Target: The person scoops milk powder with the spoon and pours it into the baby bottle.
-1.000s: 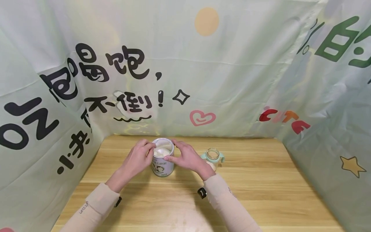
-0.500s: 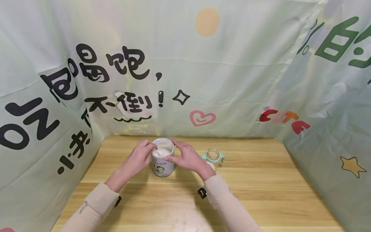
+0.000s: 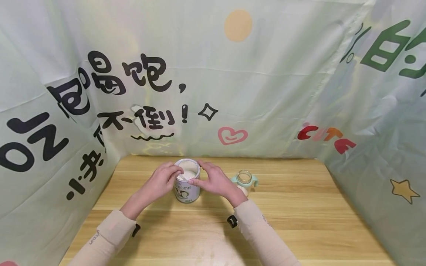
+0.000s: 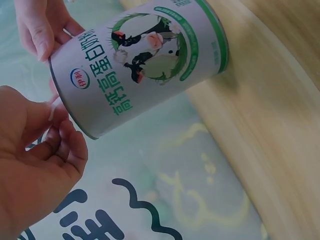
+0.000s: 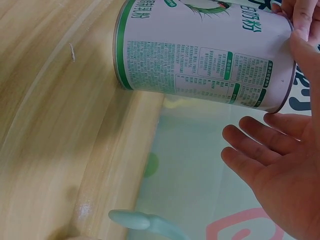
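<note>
A milk powder can (image 3: 187,190) with a cow on its label stands upright and uncovered on the table, white powder (image 3: 189,174) visible inside. My left hand (image 3: 164,178) is at the can's left rim, fingertips over the opening. Between its thumb and fingers it pinches a thin white handle, like a scoop's; the rest is hidden. My right hand (image 3: 214,180) holds the can's right rim, thumb at the front and index finger at the back. In the right wrist view, the other fingers (image 5: 250,150) of that hand stretch out, apart from the can.
Right of the can, partly behind the right wrist, stands an uncapped baby bottle (image 3: 244,178) with mint-green handles. The wooden table (image 3: 299,214) is bounded by printed cloth walls (image 3: 266,111) at the back and sides.
My left hand has shifted slightly right over the can's opening. The powder surface looks flatter, and a thin handle now shows near the front rim. My right hand and the bottle have stayed put.
</note>
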{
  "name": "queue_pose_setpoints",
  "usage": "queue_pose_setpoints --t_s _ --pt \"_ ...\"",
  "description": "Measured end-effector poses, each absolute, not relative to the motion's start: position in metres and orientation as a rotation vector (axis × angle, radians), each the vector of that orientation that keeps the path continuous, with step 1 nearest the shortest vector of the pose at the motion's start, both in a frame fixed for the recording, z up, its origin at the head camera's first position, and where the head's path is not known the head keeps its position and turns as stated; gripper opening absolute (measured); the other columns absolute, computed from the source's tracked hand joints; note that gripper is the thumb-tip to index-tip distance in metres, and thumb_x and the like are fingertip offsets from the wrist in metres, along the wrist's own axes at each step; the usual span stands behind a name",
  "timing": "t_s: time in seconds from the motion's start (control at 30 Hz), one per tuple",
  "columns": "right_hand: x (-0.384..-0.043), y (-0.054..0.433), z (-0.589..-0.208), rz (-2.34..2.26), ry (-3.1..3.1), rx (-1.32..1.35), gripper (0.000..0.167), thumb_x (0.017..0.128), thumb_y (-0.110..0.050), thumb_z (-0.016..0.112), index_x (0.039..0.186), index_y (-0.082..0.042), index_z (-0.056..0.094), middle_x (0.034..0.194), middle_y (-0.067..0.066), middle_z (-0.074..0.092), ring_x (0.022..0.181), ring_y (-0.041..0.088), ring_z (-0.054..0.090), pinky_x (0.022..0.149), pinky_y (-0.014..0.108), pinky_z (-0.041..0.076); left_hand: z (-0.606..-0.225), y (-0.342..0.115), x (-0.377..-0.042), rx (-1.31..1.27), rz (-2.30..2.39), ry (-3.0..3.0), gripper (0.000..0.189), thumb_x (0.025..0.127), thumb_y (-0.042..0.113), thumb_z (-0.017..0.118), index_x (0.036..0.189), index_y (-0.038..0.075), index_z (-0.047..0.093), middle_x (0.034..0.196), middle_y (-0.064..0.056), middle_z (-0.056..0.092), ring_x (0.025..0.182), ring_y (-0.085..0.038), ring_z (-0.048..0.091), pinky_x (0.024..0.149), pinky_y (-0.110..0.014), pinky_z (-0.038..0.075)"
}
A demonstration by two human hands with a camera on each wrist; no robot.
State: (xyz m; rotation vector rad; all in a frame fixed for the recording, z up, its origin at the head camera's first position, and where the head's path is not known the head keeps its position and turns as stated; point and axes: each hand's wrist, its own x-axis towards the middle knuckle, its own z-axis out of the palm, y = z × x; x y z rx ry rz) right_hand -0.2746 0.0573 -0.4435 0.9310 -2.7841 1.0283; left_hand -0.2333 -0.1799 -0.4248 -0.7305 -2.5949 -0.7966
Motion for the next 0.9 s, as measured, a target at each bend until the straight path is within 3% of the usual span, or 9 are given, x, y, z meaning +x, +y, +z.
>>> queue_pose_setpoints --t_s 0.9 --pt "-0.2757 0.0566 -0.4451 1.018 -2.788 0.938 0.086 0.094 -0.057 0.074 0.158 -0.007 0.046 0.155 0.014 0.057 0.143 0.034 0.054 0.117 0.054 0.047 -0.4185 -0.1771 -0.2311 -0.792 -0.926 -2.615 0.012 0.099 -0.001 0.066 0.097 0.004 0.077 0.09 -0.003 0.069 0.081 -0.01 0.056 0.071 -0.028 0.051"
